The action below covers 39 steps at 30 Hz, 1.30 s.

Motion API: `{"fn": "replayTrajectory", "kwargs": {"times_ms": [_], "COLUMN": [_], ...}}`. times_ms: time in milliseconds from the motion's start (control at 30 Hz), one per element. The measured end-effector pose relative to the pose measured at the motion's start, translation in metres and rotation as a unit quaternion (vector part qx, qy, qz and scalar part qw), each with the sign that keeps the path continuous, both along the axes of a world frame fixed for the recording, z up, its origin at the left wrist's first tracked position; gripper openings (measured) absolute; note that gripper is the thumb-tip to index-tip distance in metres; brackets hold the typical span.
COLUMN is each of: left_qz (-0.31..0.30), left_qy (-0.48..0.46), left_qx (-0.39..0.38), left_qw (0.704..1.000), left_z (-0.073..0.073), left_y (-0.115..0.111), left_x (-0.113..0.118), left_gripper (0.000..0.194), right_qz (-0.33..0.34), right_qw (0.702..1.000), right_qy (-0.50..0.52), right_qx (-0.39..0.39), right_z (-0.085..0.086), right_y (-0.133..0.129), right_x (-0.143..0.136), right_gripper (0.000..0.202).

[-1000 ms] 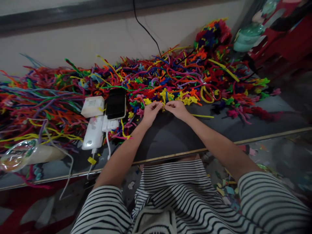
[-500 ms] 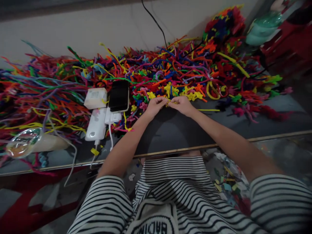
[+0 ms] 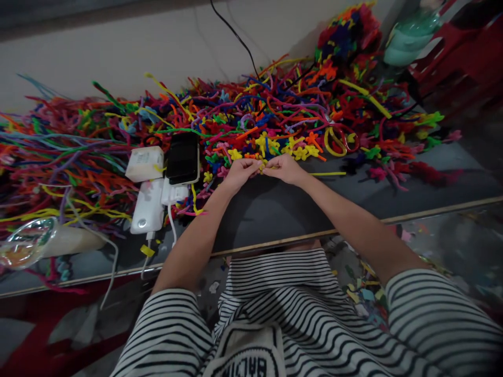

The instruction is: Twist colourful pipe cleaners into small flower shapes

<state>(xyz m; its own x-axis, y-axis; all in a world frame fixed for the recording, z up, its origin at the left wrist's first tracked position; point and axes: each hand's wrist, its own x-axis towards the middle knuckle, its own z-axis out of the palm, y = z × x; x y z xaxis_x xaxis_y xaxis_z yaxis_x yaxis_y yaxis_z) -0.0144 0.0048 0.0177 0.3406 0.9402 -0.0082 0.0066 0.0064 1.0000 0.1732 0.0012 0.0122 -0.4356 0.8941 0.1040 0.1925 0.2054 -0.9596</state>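
Both hands meet above the dark table, at the front edge of a heap of coloured pipe cleaners. My left hand pinches a small yellow pipe-cleaner piece between thumb and fingers. From the right, my right hand pinches the same piece, its fingertips nearly touching the left ones. Part of the piece is hidden by the fingers. Just behind the hands lie yellow flower shapes. A straight yellow stem sticks out to the right of my right hand.
Left of my hands are a black phone, a white box, a white power bank with cables, and a plastic cup on its side. Scissors lie right of the flowers. A green bottle stands at the far right.
The camera view has shifted slightly, so the table items appear further left. Both hands remain pinched together on the yellow piece, with only small finger movement.
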Motion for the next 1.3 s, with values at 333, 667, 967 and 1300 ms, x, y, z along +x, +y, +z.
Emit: {"fn": "replayTrajectory", "kwargs": {"times_ms": [333,667,967,1300], "left_qz": [0.034,0.033,0.064,0.097], "left_qy": [-0.020,0.002,0.039,0.027], "left_qx": [0.012,0.049,0.071,0.101], "left_qw": [0.999,0.998,0.995,0.990], "left_z": [-0.006,-0.003,-0.004,-0.012], "left_y": [0.000,-0.005,-0.005,-0.007], "left_x": [0.006,0.004,0.009,0.010], "left_gripper": [0.037,0.034,0.029,0.041], "right_qz": [-0.022,0.002,0.001,-0.015], "right_qw": [1.000,0.999,0.999,0.999], "right_qy": [0.008,-0.016,-0.024,-0.018], "right_qx": [-0.019,-0.028,-0.024,-0.026], "right_z": [0.000,0.003,0.004,0.003], "right_y": [0.001,0.001,0.000,-0.004], "right_x": [0.002,0.005,0.005,0.003], "right_gripper": [0.040,0.027,0.029,0.035]}}
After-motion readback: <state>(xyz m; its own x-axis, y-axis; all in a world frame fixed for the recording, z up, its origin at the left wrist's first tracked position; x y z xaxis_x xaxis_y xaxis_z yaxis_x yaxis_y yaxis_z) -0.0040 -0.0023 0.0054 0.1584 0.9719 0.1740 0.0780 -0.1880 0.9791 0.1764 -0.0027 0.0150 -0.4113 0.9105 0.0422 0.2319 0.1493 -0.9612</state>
